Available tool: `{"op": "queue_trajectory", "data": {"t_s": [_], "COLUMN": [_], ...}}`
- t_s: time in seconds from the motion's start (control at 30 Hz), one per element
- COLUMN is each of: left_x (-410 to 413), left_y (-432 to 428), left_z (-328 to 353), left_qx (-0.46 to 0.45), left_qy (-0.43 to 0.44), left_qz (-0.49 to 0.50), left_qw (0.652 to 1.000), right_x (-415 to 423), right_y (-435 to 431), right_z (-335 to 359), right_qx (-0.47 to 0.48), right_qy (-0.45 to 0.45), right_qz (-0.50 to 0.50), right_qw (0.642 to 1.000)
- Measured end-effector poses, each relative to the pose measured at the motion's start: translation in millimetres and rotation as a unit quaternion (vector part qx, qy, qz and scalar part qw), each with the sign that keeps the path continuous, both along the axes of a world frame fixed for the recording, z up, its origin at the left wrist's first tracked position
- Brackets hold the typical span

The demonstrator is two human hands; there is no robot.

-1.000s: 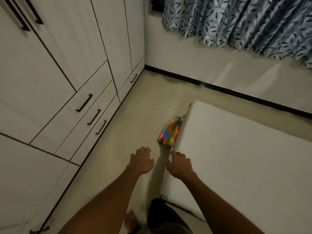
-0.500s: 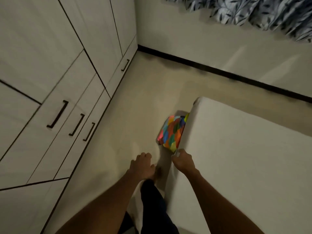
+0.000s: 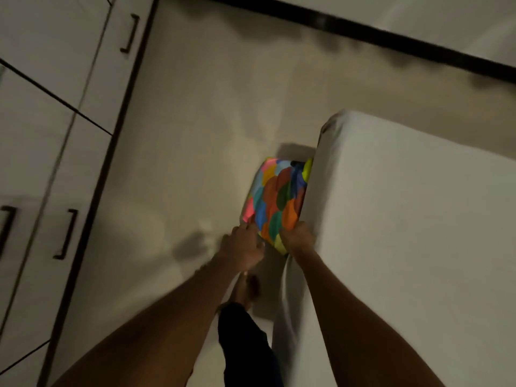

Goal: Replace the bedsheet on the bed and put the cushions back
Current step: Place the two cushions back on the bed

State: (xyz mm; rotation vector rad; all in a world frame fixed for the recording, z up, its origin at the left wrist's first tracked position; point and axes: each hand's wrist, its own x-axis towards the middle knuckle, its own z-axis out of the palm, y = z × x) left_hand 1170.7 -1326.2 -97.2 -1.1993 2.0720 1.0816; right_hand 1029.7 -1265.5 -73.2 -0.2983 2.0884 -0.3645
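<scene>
A cushion [image 3: 279, 196] with a bright multicoloured scale pattern stands on the floor, leaning against the left side of the bed [image 3: 405, 233], which is covered in plain white. My left hand [image 3: 243, 247] touches the cushion's near left corner, fingers curled at its edge. My right hand [image 3: 297, 240] grips the cushion's near right corner, wedged between the cushion and the side of the bed. Motion blur softens both hands.
White wardrobe drawers [image 3: 64, 169] with black handles run along the left. Pale floor [image 3: 201, 129] lies between wardrobe and bed. A dark skirting line [image 3: 363, 29] marks the far wall. My leg and bare foot [image 3: 245, 297] stand beside the bed.
I have bent down and forward. Both hands travelled from the bed's edge to the cushion and now take hold of its near corners.
</scene>
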Motion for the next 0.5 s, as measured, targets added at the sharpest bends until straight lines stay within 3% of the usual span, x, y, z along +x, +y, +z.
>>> {"op": "queue_trajectory", "data": {"t_s": [0.1, 0.2, 0.27, 0.37, 0.43, 0.5], "left_x": [-7.3, -8.7, -9.6, -10.6, -8.9, -6.8], "left_y": [-5.8, -5.6, -4.9, -3.9, -4.2, -5.8], "left_z": [-57.7, -101.8, -116.8, -131.7, -135.7, -140.1], "left_qx": [0.012, 0.035, 0.043, 0.061, 0.066, 0.063], "left_qy": [-0.004, -0.021, -0.030, -0.029, -0.029, -0.026], "left_qz": [-0.009, -0.016, -0.026, -0.030, -0.028, -0.025], "left_qw": [1.000, 0.999, 0.998, 0.997, 0.997, 0.997], "right_x": [-6.0, -3.5, -0.3, -2.6, -2.5, -2.7], "right_y": [-8.8, -14.1, -18.1, -25.5, -28.5, -36.6], "right_z": [-56.6, -108.2, -123.7, -139.4, -158.9, -174.6], "right_qx": [-0.036, 0.021, 0.042, -0.036, 0.030, 0.045], "right_qy": [0.018, 0.041, 0.096, 0.137, 0.196, 0.176], "right_qz": [-0.069, -0.113, -0.091, -0.045, -0.044, -0.088], "right_qw": [0.997, 0.993, 0.990, 0.989, 0.979, 0.980]}}
